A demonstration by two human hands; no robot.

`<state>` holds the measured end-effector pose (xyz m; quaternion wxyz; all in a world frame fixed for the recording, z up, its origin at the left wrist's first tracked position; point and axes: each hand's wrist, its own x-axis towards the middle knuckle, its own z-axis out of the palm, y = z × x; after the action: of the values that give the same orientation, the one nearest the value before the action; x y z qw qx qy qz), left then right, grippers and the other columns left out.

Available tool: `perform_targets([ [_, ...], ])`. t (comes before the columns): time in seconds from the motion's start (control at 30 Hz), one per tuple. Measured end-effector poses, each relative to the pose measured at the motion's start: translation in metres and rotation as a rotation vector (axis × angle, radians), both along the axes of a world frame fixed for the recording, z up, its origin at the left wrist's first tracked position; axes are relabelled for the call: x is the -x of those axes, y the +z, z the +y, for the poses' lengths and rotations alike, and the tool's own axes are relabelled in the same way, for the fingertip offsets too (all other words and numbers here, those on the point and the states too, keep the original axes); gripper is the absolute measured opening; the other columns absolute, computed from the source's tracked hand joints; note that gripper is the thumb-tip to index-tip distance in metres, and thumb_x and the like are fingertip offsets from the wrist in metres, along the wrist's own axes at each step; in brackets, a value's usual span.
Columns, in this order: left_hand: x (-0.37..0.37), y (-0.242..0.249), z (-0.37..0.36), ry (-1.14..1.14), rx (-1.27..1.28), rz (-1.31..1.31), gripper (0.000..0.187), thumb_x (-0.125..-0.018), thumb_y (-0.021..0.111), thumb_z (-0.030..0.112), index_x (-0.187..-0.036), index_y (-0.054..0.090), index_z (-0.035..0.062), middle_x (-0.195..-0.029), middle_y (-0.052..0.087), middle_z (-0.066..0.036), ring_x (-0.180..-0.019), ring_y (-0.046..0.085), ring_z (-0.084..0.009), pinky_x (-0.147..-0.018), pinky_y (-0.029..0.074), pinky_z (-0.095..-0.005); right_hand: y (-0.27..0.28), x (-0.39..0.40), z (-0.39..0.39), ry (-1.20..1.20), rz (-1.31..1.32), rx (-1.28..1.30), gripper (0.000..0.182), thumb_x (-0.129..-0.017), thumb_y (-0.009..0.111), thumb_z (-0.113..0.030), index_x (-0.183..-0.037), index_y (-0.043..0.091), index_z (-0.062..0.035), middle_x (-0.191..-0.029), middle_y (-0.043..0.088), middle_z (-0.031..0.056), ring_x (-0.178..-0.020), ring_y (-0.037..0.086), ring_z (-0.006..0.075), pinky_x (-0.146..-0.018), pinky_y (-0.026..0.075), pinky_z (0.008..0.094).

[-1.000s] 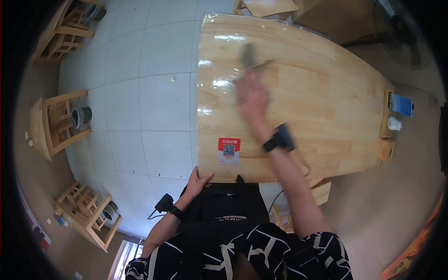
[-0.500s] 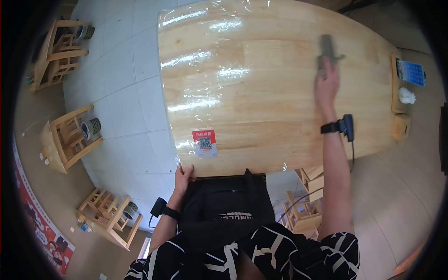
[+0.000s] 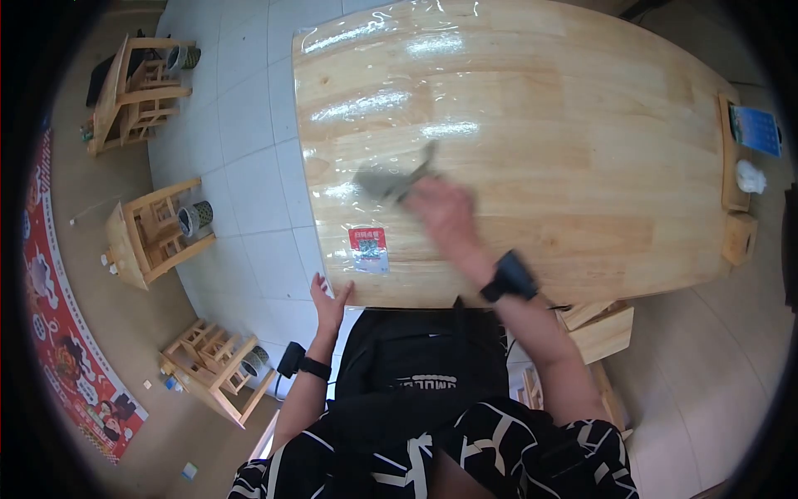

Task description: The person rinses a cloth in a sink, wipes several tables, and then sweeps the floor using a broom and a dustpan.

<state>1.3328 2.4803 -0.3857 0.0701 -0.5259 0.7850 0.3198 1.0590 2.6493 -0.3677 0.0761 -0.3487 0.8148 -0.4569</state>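
A greyish cloth (image 3: 382, 180), smeared by motion, lies against the wooden table (image 3: 532, 158) on its left half. My right hand (image 3: 445, 212) is closed on the cloth, its fingers blurred. Clear glossy plastic covers the tabletop. Below the cloth, a red and white QR code card (image 3: 368, 249) lies near the table's left corner. My left hand (image 3: 330, 301) rests at that near left corner, thumb and fingers apart, touching the edge and holding nothing.
A wooden holder (image 3: 733, 158) with a blue calendar (image 3: 755, 130) and white tissue (image 3: 750, 176) stands at the table's right end. Wooden tables with stools (image 3: 158, 233) line the left wall. A black bag (image 3: 424, 349) hangs in front of my body.
My right hand has swept the cloth from the right part of the table to the left part, nearer the QR card. My left hand stays at the corner, its fingers spread wider.
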Motion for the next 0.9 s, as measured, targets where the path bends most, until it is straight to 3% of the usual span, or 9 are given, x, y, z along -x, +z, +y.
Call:
perform_targets([
  [0.07,0.028,0.01,0.006,0.014,-0.097,0.051,0.081,-0.064,0.072,0.025,-0.121,0.021,-0.0041,-0.115,0.035,-0.018,-0.103,0.042,-0.0247,-0.087,0.036,-0.0375,-0.009,0.036,0.022,-0.264,0.226,-0.278,0.022,-0.068,0.049,-0.008,-0.086,0.058,-0.0163,-0.092,0.05,0.0042,-0.085,0.047,0.024,-0.07,0.035,0.037],
  [0.13,0.043,0.013,0.006,0.189,-0.525,0.158,0.078,-0.066,0.07,0.02,-0.12,0.018,-0.0027,-0.116,0.034,-0.018,-0.106,0.04,-0.0237,-0.088,0.037,-0.034,-0.012,0.029,0.011,-0.337,0.127,-0.341,0.021,-0.069,0.049,-0.009,-0.088,0.056,-0.0166,-0.096,0.046,0.0034,-0.091,0.044,0.0237,-0.074,0.032,0.0396],
  [0.3,0.037,0.005,0.001,0.139,-0.499,0.137,0.075,-0.066,0.07,0.015,-0.119,0.019,-0.0007,-0.112,0.034,-0.016,-0.105,0.039,-0.0236,-0.088,0.037,-0.0322,-0.021,-0.039,-0.041,0.024,0.178,-0.284,0.019,-0.07,0.048,-0.013,-0.087,0.053,-0.0177,-0.093,0.046,0.0013,-0.094,0.044,0.0188,-0.077,0.033,0.0394],
  [0.43,0.02,-0.009,-0.007,0.073,-0.444,0.14,0.075,-0.066,0.07,0.016,-0.119,0.021,-0.0009,-0.111,0.034,-0.016,-0.105,0.038,-0.0236,-0.09,0.035,-0.0323,-0.017,0.049,-0.013,-0.002,0.225,-0.07,0.015,-0.068,0.049,-0.009,-0.079,0.059,-0.014,-0.084,0.053,0.0028,-0.079,0.052,0.02,-0.065,0.043,0.0332],
  [0.47,0.017,-0.015,-0.008,0.052,-0.442,0.142,0.074,-0.066,0.07,0.017,-0.119,0.021,-0.0012,-0.111,0.034,-0.016,-0.106,0.038,-0.0236,-0.09,0.034,-0.0323,-0.016,0.084,0.012,-0.163,0.281,-0.027,0.016,-0.069,0.048,-0.008,-0.078,0.061,-0.0129,-0.079,0.055,0.0053,-0.073,0.054,0.0218,-0.058,0.044,0.0334],
  [0.67,0.036,0.012,0.003,0.1,-0.54,0.153,0.071,-0.069,0.067,0.017,-0.119,0.02,0.0009,-0.11,0.037,-0.015,-0.102,0.042,-0.0235,-0.087,0.037,-0.033,-0.038,0.22,0.301,-0.909,0.319,-0.443,0.037,-0.071,0.046,-0.004,-0.107,0.053,-0.0089,-0.104,0.052,0.0146,-0.095,0.048,0.0312,-0.082,0.038,0.0372],
  [0.8,0.045,0.02,0.006,0.079,-0.534,0.118,0.069,-0.071,0.065,0.016,-0.119,0.018,0.0011,-0.109,0.039,-0.015,-0.101,0.043,-0.0237,-0.086,0.038,-0.0332,-0.05,0.143,0.512,-1.243,0.208,-0.845,0.041,-0.08,0.049,-0.027,-0.113,0.047,-0.0026,-0.111,0.047,0.0216,-0.1,0.045,0.0358,-0.086,0.036,0.0385],
  [0.83,0.044,0.023,0.008,0.072,-0.541,0.103,0.069,-0.071,0.065,0.016,-0.119,0.018,0.0011,-0.109,0.039,-0.015,-0.101,0.043,-0.0237,-0.086,0.038,-0.0332,-0.06,0.108,0.559,-1.037,0.386,-1.07,0.041,-0.08,0.05,-0.027,-0.111,0.049,-0.0002,-0.113,0.047,0.0208,-0.101,0.045,0.0373,-0.086,0.036,0.0386],
  [0.9,0.046,0.025,0.008,0.059,-0.545,0.114,0.067,-0.071,0.065,0.017,-0.118,0.02,0.0001,-0.109,0.038,-0.015,-0.102,0.042,-0.0237,-0.087,0.037,-0.0337,-0.052,0.062,0.536,-1.114,0.369,-1.062,0.04,-0.08,0.05,-0.026,-0.111,0.049,-0.0001,-0.111,0.047,0.0228,-0.101,0.045,0.037,-0.087,0.035,0.0382],
])
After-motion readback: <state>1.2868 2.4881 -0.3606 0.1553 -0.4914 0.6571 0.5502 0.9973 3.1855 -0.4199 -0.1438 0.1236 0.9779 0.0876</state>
